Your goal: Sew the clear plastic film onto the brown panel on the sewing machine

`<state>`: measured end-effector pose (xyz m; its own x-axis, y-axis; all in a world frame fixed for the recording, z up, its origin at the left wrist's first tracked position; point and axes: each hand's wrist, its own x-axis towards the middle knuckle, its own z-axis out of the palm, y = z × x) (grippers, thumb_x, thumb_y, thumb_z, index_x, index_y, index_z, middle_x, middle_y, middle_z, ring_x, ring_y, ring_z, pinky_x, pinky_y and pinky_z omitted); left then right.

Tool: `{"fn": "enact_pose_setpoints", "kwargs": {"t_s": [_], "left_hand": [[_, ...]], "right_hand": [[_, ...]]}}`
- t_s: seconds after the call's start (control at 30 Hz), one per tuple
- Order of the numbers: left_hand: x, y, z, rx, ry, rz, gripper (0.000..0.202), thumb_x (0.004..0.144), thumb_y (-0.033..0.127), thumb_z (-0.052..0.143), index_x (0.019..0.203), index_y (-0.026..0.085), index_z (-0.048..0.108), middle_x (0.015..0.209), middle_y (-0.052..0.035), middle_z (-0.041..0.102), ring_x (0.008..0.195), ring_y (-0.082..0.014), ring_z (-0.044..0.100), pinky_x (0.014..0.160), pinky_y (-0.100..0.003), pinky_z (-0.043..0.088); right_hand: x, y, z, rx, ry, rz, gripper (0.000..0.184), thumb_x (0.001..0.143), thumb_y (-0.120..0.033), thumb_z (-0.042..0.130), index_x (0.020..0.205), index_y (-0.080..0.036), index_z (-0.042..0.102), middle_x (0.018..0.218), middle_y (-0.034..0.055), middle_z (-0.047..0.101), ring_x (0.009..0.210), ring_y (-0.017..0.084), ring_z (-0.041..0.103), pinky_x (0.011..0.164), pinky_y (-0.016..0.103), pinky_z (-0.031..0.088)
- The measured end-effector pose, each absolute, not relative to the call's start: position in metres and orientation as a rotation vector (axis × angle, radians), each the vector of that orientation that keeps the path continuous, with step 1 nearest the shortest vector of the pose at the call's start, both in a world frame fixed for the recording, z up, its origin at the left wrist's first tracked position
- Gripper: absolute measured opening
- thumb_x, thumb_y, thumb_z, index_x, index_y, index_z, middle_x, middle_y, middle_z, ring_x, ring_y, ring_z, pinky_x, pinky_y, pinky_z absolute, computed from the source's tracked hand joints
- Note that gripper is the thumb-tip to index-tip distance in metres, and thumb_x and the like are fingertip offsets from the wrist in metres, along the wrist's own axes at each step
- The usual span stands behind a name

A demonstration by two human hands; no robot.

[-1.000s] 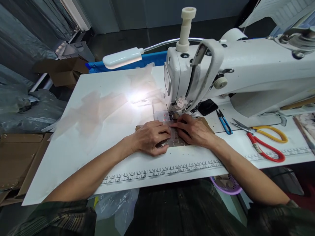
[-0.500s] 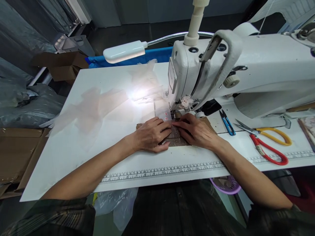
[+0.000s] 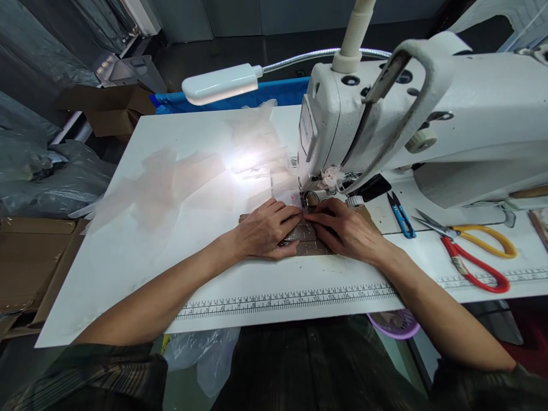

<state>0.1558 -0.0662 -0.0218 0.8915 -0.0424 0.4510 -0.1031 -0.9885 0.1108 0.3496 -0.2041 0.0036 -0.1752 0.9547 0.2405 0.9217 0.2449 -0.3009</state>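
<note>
**At the front of a white metal sewing machine [image 3: 329, 128]: flat brown sheet with glossy overlay [image 3: 314, 248]**

Item: one thin, flat brown sheet, its visible middle covered by a shiny, see-through layer marked with fine pale lines; slightly wrinkled. Much of the outline is covered by fingers.

Location: on a smooth white tabletop [image 3: 124, 285], just in front of the machine's needle area, beneath both hands.

Orientation: long axis left to right, roughly parallel to the black printed ruler scale [image 3: 291, 300] nearer the front edge. One end shows past the left wrist side, the other past the right hand; the near edge faces the wearer.

Left hand [image 3: 269, 229]: palm down on the sheet, fingers together and bent, thumb spread apart from them, glossy surface visible in the gap. Pressing or pinching: cannot be told.

Right hand [image 3: 340, 228]: palm down on the sheet, forefinger stretched towards the left fingertips, other fingers curled under. Grip hidden; cannot be told.

Adjacent: slim blue-handled thread snips [image 3: 401, 216], right of the right hand; steel scissors with one red and one yellow handle [image 3: 468, 245], farther right, blades spread; sheer pale-pink fabric strips [image 3: 165, 177], left; white oblong lamp [image 3: 220, 84], above the far side.
</note>
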Motion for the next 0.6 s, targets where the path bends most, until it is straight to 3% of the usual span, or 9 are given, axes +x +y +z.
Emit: {"fn": "enact_pose_setpoints", "kwargs": {"t_s": [0.3, 0.47, 0.6], "left_hand": [[0.157, -0.060, -0.017, 2.957, -0.029, 0.559, 0.046, 0.091, 0.040, 0.050, 0.122, 0.008, 0.061, 0.125, -0.0180, 0.062, 0.099, -0.0277, 0.060, 0.088, -0.044, 0.046], [0.158, -0.055, -0.015, 2.978, -0.036, 0.516, 0.048, 0.090, 0.042, 0.052, 0.122, 0.009, 0.062, 0.127, -0.0171, 0.061, 0.099, -0.0283, 0.059, 0.087, -0.044, 0.043], [0.160, -0.052, -0.013, 2.986, -0.043, 0.484, 0.050, 0.091, 0.045, 0.049, 0.122, 0.008, 0.062, 0.126, -0.0162, 0.062, 0.098, -0.0285, 0.058, 0.086, -0.044, 0.042]], "right_hand": [[0.349, -0.204, 0.005, -1.744, -2.168, 0.137, 0.036, 0.096, -0.024, 0.046, 0.124, -0.013, 0.067, 0.109, 0.0185, 0.061, 0.094, 0.028, 0.063, 0.086, 0.048, 0.055], [0.353, -0.204, 0.017, -1.834, -2.047, 0.310, 0.039, 0.096, -0.024, 0.046, 0.129, -0.016, 0.063, 0.111, 0.0151, 0.062, 0.092, 0.024, 0.065, 0.086, 0.040, 0.054], [0.363, -0.203, 0.029, -1.891, -1.919, 0.464, 0.032, 0.093, -0.023, 0.046, 0.116, -0.016, 0.067, 0.098, 0.0105, 0.066, 0.090, 0.024, 0.065, 0.081, 0.036, 0.053]]}}
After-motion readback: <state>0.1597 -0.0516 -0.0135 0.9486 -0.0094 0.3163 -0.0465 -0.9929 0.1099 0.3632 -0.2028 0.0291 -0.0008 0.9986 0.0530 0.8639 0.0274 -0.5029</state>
